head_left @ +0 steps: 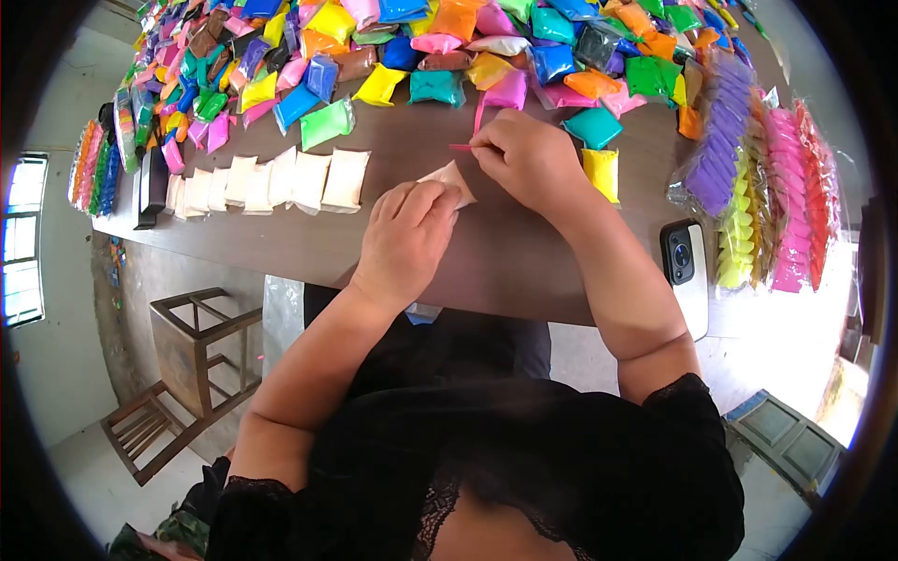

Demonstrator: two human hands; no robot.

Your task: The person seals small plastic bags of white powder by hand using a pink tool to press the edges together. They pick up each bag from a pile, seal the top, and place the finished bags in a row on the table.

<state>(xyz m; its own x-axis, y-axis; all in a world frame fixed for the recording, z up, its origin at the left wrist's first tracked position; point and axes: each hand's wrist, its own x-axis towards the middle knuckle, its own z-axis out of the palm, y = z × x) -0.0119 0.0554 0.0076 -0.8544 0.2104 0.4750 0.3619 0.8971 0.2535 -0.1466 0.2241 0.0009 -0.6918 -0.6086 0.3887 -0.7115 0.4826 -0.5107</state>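
My left hand [409, 229] rests over a small cream-coloured packet [453, 178], its fingers curled down on it near the middle of the table. My right hand [531, 159] is just to the right, fingers pinched together on a thin pink strip [461, 147] that sticks out to the left. Another narrow pink piece [479, 114] rises above the fingertips; whether the two are joined is hidden. A row of similar cream packets [348, 179] lies left of my left hand. Beside my right wrist are a yellow packet [601, 176] and a teal packet [593, 127].
A large heap of coloured packets [436, 88] covers the table's far side. Long clear bags of purple [720, 140] and pink packets [790, 196] lie at the right, near a phone [686, 271]. A black object [150, 187] stands left; a wooden chair [182, 360] is below.
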